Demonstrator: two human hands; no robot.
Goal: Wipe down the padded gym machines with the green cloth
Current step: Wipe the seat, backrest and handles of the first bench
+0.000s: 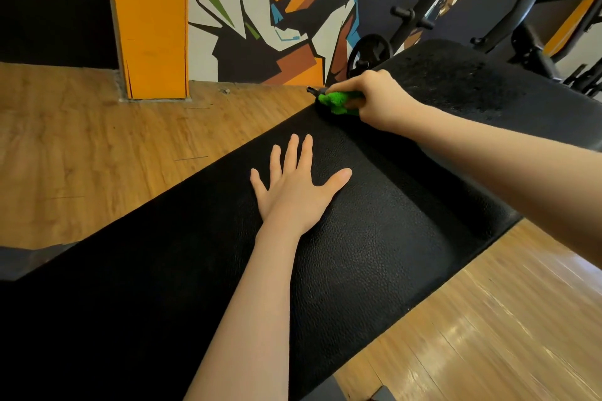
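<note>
Bunched in the curled fingers of the right hand [374, 101], the green cloth [338, 103] works the far corner of the black padded bench [374, 254], while the left hand [294, 185] lies flat, fingers spread, mid-pad. Firm overlapping strokes back toward that bracing palm would likely clean best.

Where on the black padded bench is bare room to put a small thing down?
The black padded bench is bare between the flat left hand and the near edge, right of the forearm. The far seam is crowded: the right hand grips the green fluffy cloth there.
</note>
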